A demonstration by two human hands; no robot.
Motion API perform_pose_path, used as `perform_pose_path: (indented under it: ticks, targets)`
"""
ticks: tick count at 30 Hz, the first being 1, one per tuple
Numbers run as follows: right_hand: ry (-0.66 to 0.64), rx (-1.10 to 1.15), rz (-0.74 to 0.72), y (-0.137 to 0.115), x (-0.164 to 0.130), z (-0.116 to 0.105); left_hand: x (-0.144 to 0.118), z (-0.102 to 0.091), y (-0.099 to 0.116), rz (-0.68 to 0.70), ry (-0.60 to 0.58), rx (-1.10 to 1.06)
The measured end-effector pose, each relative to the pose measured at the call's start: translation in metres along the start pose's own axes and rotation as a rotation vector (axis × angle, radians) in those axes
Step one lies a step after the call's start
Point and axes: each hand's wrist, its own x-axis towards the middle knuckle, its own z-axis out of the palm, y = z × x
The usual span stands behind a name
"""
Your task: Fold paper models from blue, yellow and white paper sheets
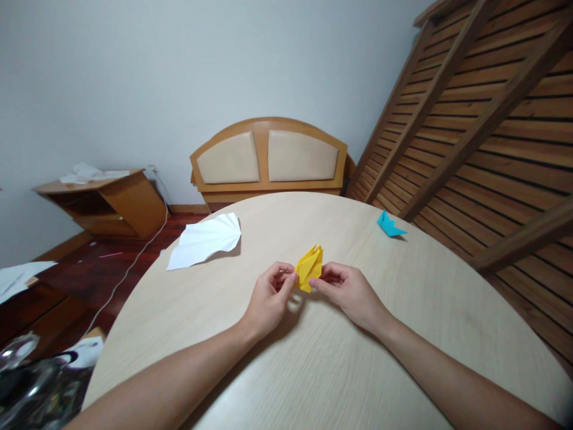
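Note:
A folded piece of yellow paper is held just above the middle of the table, between my two hands. My left hand pinches its left side with thumb and fingers. On the right edge, my right hand grips the paper low down, thumb in front and fingers behind. Several layers and points show along the paper's upper edge. The fingertips behind the paper are partly hidden.
A pleated white sheet of paper lies at the table's far left. At the far right sits a small blue folded paper boat. Beyond the table stand a headboard and, to the right, a slatted wooden frame.

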Motion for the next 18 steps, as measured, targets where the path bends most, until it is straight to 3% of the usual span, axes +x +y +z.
perform_pose_path:
  ticks: [7,18]
  targets:
    - [-0.007,-0.051,-0.023,-0.0001,-0.0001,-0.0046,-0.0038,-0.0049,0.0014,0.119,-0.026,0.235]
    - [-0.025,0.012,-0.070,0.0016,-0.0022,-0.0044,-0.0034,-0.0041,-0.0015,0.122,-0.038,0.170]
